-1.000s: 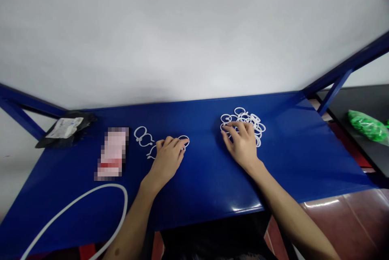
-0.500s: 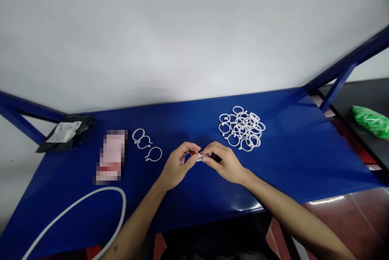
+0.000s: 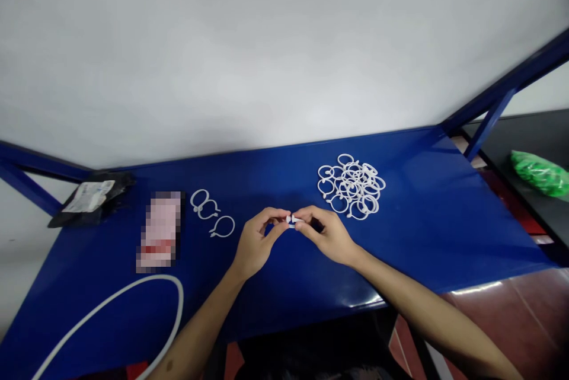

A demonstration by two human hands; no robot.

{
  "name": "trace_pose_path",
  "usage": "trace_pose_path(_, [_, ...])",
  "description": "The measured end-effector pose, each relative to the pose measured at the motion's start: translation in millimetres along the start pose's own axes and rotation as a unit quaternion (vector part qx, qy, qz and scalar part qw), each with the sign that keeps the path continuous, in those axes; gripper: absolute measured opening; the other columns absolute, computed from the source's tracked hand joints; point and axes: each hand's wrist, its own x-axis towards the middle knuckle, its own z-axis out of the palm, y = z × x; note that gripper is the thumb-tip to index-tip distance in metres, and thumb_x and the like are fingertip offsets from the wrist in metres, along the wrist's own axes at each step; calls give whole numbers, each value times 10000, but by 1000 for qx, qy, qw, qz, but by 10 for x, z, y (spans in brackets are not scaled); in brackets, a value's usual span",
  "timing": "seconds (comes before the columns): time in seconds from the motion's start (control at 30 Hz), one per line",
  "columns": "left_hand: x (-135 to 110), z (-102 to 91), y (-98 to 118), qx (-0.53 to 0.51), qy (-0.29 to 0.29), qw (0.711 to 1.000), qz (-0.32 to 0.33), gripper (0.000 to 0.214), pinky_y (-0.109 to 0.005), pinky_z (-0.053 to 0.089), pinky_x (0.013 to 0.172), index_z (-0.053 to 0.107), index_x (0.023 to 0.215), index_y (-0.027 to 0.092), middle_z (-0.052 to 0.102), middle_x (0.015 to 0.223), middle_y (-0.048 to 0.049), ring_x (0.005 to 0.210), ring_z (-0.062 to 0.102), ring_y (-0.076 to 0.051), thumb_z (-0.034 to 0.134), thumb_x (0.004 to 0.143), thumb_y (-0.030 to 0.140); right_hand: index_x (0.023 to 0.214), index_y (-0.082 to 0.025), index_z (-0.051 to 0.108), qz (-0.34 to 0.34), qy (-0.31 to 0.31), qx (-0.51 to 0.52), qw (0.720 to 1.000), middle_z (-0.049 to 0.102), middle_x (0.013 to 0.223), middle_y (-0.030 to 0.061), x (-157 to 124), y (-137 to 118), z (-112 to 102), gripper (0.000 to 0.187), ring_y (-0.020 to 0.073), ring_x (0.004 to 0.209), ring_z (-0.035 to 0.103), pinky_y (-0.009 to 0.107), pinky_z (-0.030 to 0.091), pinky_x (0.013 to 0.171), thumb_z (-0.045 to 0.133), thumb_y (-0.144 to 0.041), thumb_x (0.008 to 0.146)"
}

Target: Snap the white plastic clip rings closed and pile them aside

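Observation:
Both hands meet over the middle of the blue table (image 3: 275, 172), pinching one small white ring (image 3: 292, 226) between them. My left hand (image 3: 260, 242) grips its left side with thumb and fingertips, and my right hand (image 3: 326, 235) grips the right side. Two small end pieces of the ring stand close together between the fingertips; most of the rest is hidden by the fingers. A heap of similar white plastic rings (image 3: 354, 189) lies right of my hands. On the left lie three open rings, the nearest one a separate ring (image 3: 223, 227).
A pixelated pinkish item (image 3: 160, 226) lies left of the loose rings. Behind it is a black plastic package (image 3: 95, 196) with a white label. A white hose-like loop (image 3: 115, 294) curves over the front left. Green bagged goods (image 3: 540, 173) rest on a dark surface at right.
The end pieces of the held ring now show upright between my fingertips, where before they were mostly covered. My hands have risen slightly in the view, which itself has shifted a little.

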Motion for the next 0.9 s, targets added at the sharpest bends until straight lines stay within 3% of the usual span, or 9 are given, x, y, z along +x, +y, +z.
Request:
trace_pose_path(0.2, [-5, 21, -6, 2, 0, 999, 33, 124, -290, 534, 790, 749, 1010, 259, 730, 934, -14, 844, 680, -147, 676, 910, 270, 911, -201, 685, -17, -19, -10, 1000, 693, 813, 8, -3, 1, 2, 153, 126, 719, 640, 249, 486, 648, 616, -321, 976])
trace_pose_path(0.53, [-57, 89, -19, 48, 16, 992, 115, 74, -298, 559, 747, 756, 935, 260, 725, 907, -12, 819, 687, -144, 687, 913, 247, 943, -198, 693, -72, -53, -28, 996, 695, 834, 29, -13, 4, -53, 170, 143, 745, 648, 282, 515, 678, 579, -308, 1003])
trace_pose_path(0.67, [-6, 71, 14, 100, 7, 985, 141, 121, -328, 558, 790, 747, 1009, 273, 735, 960, -25, 882, 682, -167, 648, 940, 263, 913, -200, 666, -84, -31, -78, 993, 657, 786, 18, -10, -6, -44, 195, 140, 702, 611, 282, 507, 651, 557, -328, 1011])
trace_pose_path(0.77, [46, -44, 50, 238, 42, 957, 163, 199, -393, 520, 906, 735, 1108, 276, 729, 1036, -50, 969, 655, -212, 606, 957, 261, 970, -195, 656, -102, -5, -131, 986, 660, 828, 29, 29, 1, -88, 151, 146, 734, 614, 293, 524, 686, 551, -297, 1009])
trace_pose_path(0.83, [67, -180, 65, 362, 104, 915, 144, 245, -448, 481, 939, 729, 1149, 244, 715, 1035, -90, 988, 632, -264, 575, 964, 288, 1049, -188, 647, -121, 32, -182, 975, 678, 921, 61, 78, 27, -181, 141, 167, 820, 638, 327, 543, 758, 524, -246, 1014])
trace_pose_path(0.9, [68, -335, 67, 478, 146, 862, 81, 321, -493, 458, 916, 719, 1170, 174, 695, 1020, -148, 1009, 611, -329, 527, 978, 346, 1089, -182, 644, -134, 96, -257, 952, 675, 1001, 95, 142, 76, -320, 166, 199, 917, 643, 372, 549, 824, 497, -207, 1015])
